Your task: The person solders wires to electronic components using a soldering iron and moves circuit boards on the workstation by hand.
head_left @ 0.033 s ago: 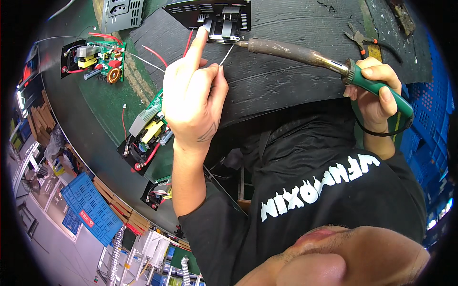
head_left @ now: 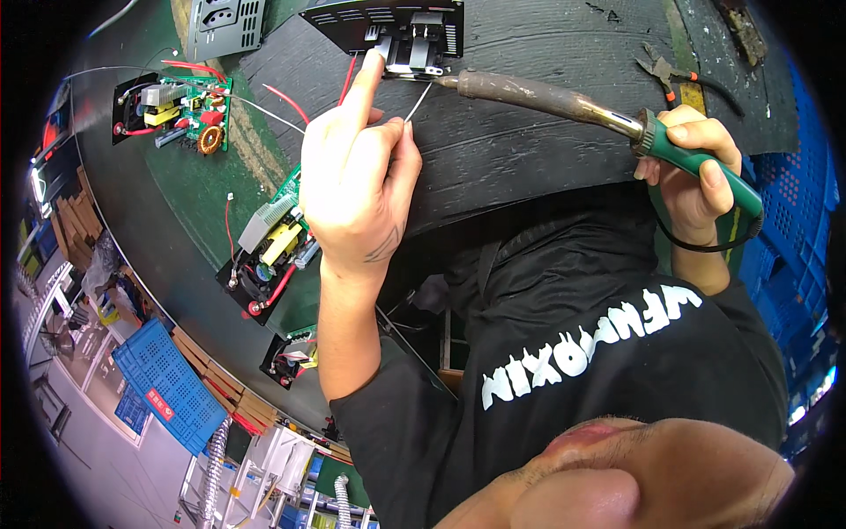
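My left hand (head_left: 357, 176) pinches a thin solder wire (head_left: 418, 103) between thumb and fingers. Its index finger stretches up to touch the terminals of a black metal panel (head_left: 344, 22) at the top of the bench. My right hand (head_left: 692, 167) grips the green handle of a soldering iron (head_left: 546, 97). The iron's brown barrel points left, and its tip meets the end of the solder wire at the panel's terminals. A red wire (head_left: 348, 78) runs down from the panel, beside my index finger.
A black ribbed mat (head_left: 529, 159) covers the bench. Three circuit boards lie on the green surface at left (head_left: 181, 110) (head_left: 269, 256) (head_left: 291, 353). A grey vented casing (head_left: 225, 26) sits top left, pliers (head_left: 661, 70) top right. Blue crates stand lower left (head_left: 163, 383) and right (head_left: 802, 238).
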Demonstrator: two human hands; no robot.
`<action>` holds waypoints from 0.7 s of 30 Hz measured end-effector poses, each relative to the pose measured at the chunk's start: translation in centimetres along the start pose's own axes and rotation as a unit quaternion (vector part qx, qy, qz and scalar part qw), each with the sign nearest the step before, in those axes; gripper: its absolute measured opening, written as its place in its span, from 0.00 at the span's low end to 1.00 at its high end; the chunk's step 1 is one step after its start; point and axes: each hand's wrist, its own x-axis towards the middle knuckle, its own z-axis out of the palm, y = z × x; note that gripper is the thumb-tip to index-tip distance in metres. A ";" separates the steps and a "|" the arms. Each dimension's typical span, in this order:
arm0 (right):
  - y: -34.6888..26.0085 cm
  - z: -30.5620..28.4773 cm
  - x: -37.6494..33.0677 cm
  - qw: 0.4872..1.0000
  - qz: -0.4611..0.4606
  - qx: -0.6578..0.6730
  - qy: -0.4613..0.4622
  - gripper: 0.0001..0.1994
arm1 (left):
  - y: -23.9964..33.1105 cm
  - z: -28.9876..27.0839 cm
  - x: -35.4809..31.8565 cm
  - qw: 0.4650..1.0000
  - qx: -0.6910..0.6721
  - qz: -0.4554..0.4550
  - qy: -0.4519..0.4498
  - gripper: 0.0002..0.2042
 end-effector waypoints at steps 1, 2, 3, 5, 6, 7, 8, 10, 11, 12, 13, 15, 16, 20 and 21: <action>0.0 0.0 0.0 1.000 0.002 -0.003 -0.002 0.21 | 0.0 0.0 0.0 1.000 0.000 0.001 0.001 0.06; 0.0 0.0 0.0 1.000 0.003 -0.004 -0.003 0.21 | -0.1 0.0 0.0 1.000 -0.001 0.000 0.001 0.06; 0.0 -0.1 0.0 1.000 0.002 -0.001 -0.001 0.21 | -0.1 0.1 0.0 1.000 -0.001 0.000 0.002 0.06; 0.0 -0.1 -0.1 1.000 0.001 0.003 0.000 0.21 | -0.1 0.1 -0.1 1.000 -0.001 -0.001 0.003 0.06; 0.0 0.0 -0.1 1.000 0.005 -0.001 0.002 0.21 | -0.1 0.0 0.0 1.000 -0.001 0.000 0.002 0.06; -0.1 0.1 -0.1 1.000 0.009 -0.005 0.004 0.21 | -0.1 0.0 0.0 1.000 -0.002 0.001 0.002 0.06; 0.0 0.1 -0.1 1.000 0.009 -0.005 0.004 0.21 | -0.1 0.0 0.0 1.000 -0.002 0.001 0.002 0.06; 0.1 0.0 -0.1 1.000 0.001 0.003 0.003 0.21 | -0.1 0.1 -0.1 1.000 -0.004 0.000 0.004 0.06; 0.1 0.0 -0.1 1.000 0.001 0.003 0.002 0.21 | -0.1 0.1 -0.1 1.000 -0.003 0.000 0.004 0.06; 0.0 0.1 -0.1 1.000 0.002 0.003 0.006 0.21 | -0.1 0.2 -0.1 1.000 -0.003 0.002 0.011 0.07; 0.0 0.1 -0.1 1.000 0.003 0.003 0.009 0.21 | -0.1 0.3 -0.1 1.000 -0.002 0.004 0.018 0.08; 0.3 -0.1 0.1 1.000 -0.005 0.020 -0.002 0.21 | -0.2 0.3 -0.3 1.000 -0.004 0.001 0.019 0.08; 0.4 -0.2 0.2 0.999 -0.015 0.038 -0.014 0.21 | -0.3 0.3 -0.3 1.000 -0.005 -0.001 0.018 0.08; 0.4 -0.3 0.1 1.000 -0.009 0.026 -0.013 0.20 | 0.0 0.2 0.0 1.000 -0.001 0.001 0.007 0.06; 0.4 -0.3 0.1 1.000 -0.009 0.027 -0.011 0.20 | 0.0 0.2 0.0 1.000 0.003 0.001 0.007 0.06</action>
